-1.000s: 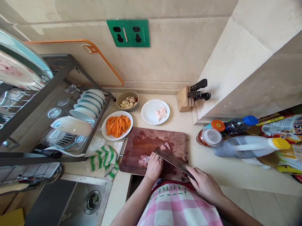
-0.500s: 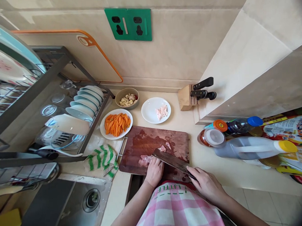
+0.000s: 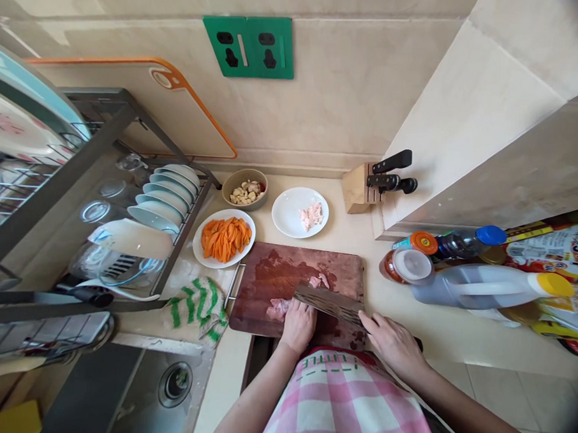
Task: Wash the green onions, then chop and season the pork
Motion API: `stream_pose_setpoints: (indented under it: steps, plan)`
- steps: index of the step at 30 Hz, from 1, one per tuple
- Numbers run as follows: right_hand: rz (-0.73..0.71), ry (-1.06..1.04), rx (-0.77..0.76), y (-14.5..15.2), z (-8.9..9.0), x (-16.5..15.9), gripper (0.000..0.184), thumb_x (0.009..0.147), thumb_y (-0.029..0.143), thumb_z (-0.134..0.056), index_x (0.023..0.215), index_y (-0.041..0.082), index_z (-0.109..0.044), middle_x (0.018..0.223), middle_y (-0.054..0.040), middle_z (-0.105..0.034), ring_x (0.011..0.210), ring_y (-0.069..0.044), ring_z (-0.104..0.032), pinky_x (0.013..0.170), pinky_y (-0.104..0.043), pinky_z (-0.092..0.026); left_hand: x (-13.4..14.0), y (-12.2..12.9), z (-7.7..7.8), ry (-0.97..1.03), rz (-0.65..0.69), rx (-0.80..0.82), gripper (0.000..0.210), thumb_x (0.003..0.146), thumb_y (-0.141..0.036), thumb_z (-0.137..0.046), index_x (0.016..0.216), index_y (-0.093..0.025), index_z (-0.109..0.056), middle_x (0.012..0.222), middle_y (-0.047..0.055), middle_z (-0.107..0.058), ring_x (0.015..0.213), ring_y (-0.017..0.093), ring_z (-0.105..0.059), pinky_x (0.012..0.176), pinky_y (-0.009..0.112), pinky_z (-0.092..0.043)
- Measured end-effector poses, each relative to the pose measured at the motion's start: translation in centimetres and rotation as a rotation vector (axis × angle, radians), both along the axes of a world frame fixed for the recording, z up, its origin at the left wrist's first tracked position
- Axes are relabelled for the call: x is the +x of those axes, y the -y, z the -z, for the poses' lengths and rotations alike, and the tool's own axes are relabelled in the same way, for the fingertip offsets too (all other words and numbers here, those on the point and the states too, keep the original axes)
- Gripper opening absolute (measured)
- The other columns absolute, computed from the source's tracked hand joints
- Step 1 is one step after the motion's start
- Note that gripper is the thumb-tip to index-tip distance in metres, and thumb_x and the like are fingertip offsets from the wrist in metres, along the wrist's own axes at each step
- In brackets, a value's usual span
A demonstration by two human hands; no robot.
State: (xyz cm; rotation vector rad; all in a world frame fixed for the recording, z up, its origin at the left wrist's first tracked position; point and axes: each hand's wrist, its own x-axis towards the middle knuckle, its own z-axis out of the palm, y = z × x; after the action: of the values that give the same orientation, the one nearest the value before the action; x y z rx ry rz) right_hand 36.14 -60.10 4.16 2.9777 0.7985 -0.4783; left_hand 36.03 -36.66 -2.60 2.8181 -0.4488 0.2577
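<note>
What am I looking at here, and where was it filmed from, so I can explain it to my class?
No machine here: these are a person's bare hands, filmed from a head-worn camera looking forward and down. The right hand holds a broad, dark metal knife; the left hand touches raw pink meat on a reddish-brown rectangular cutting board. Beyond it are a rounded white plate of thin orange slices, another white plate holding small pale-pink pieces, and a round beige bowl.

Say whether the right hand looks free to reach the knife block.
Probably not: the right hand grips the cleaver, though nothing seems to stand between that hand and the knife block.
</note>
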Motion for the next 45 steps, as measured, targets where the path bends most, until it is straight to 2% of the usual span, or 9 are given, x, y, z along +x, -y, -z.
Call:
stream_pose_setpoints:
  steps: [9, 14, 19, 23, 28, 33, 37, 42, 45]
  plan:
    - [0.072, -0.001, 0.045, -1.9, 0.1, 0.2, 0.042, 0.084, 0.010, -0.039, 0.123, 0.020, -0.048, 0.089, -0.0066, -0.062, 0.074, -0.018, -0.061, 0.061, -0.027, -0.045, 0.6, 0.0, -0.8, -0.032, -0.002, -0.020, 0.021, 0.085, -0.011, -0.042, 0.092, -0.015, -0.061, 0.091, 0.009, -0.062, 0.094, 0.024, -0.056, 0.087, 0.041, -0.045]
    - [0.235, -0.163, 0.308, 0.4, 0.1, -0.5, 0.034, 0.087, 0.022, -0.036, 0.118, 0.024, -0.050, 0.100, -0.0064, -0.064, 0.082, -0.019, -0.063, 0.069, -0.029, -0.048, 0.9, 0.0, -1.4, -0.020, -0.005, -0.053, 0.029, 0.086, -0.013, -0.040, 0.111, -0.015, -0.055, 0.112, 0.010, -0.059, 0.110, 0.023, -0.049, 0.097, 0.043, -0.040]
    - [0.325, -0.236, 0.489, 0.6, 0.2, -0.6, 0.032, 0.088, 0.032, -0.036, 0.115, 0.023, -0.052, 0.107, -0.0069, -0.065, 0.091, -0.020, -0.063, 0.076, -0.031, -0.049, 1.1, -0.2, -2.1, -0.057, -0.019, -0.051, 0.028, 0.087, -0.017, -0.041, 0.111, -0.019, -0.056, 0.110, 0.007, -0.061, 0.106, 0.022, -0.051, 0.096, 0.044, -0.039]
    - [0.271, -0.191, 0.425, 0.3, -0.5, -0.4, 0.033, 0.088, 0.028, -0.037, 0.116, 0.023, -0.052, 0.105, -0.0067, -0.065, 0.087, -0.019, -0.063, 0.073, -0.029, -0.048, 1.2, 0.1, -2.1, -0.044, -0.030, -0.039, 0.028, 0.087, -0.020, -0.044, 0.113, -0.019, -0.055, 0.114, 0.009, -0.058, 0.109, 0.024, -0.049, 0.095, 0.044, -0.038]
    - [0.218, -0.135, 0.258, 0.6, -1.3, -0.7, 0.040, 0.082, 0.015, -0.040, 0.119, 0.025, -0.050, 0.101, -0.0053, -0.064, 0.084, -0.018, -0.063, 0.070, -0.028, -0.046, 1.6, 0.9, -1.5, -0.040, -0.015, -0.015, 0.021, 0.084, -0.021, -0.048, 0.100, -0.018, -0.061, 0.100, 0.009, -0.062, 0.105, 0.026, -0.052, 0.095, 0.046, -0.038]
    - [0.198, -0.120, 0.132, -0.6, -1.1, -0.6, 0.040, 0.082, 0.012, -0.040, 0.119, 0.023, -0.049, 0.096, -0.0058, -0.064, 0.080, -0.018, -0.062, 0.065, -0.026, -0.044, 1.9, 0.8, -1.4, -0.020, 0.009, 0.008, 0.024, 0.084, -0.017, -0.046, 0.104, -0.017, -0.059, 0.101, 0.009, -0.062, 0.107, 0.025, -0.051, 0.095, 0.044, -0.039]
    - [0.149, -0.025, 0.090, -1.7, -0.5, 0.0, 0.040, 0.085, 0.013, -0.037, 0.123, 0.022, -0.046, 0.094, -0.0078, -0.063, 0.081, -0.019, -0.061, 0.064, -0.027, -0.043, 2.3, 0.4, -1.6, -0.004, 0.000, 0.033, 0.028, 0.084, -0.016, -0.045, 0.109, -0.017, -0.057, 0.105, 0.010, -0.061, 0.109, 0.025, -0.050, 0.095, 0.044, -0.039]
    - [0.192, -0.016, 0.040, -0.5, -0.7, 0.1, 0.037, 0.084, 0.013, -0.039, 0.118, 0.024, -0.050, 0.087, -0.0065, -0.062, 0.074, -0.018, -0.062, 0.060, -0.025, -0.042, 2.6, 0.1, -1.2, -0.005, 0.007, 0.032, 0.027, 0.086, -0.016, -0.042, 0.107, -0.017, -0.058, 0.104, 0.009, -0.062, 0.106, 0.023, -0.053, 0.097, 0.043, -0.039]
    - [0.214, -0.069, 0.114, -0.2, -1.3, 0.4, 0.036, 0.085, 0.015, -0.038, 0.117, 0.024, -0.050, 0.090, -0.0060, -0.063, 0.076, -0.019, -0.062, 0.061, -0.025, -0.043, 2.5, 0.0, -1.0, 0.002, 0.012, 0.021, 0.030, 0.086, -0.016, -0.041, 0.112, -0.015, -0.055, 0.116, 0.011, -0.057, 0.112, 0.023, -0.050, 0.098, 0.042, -0.039]
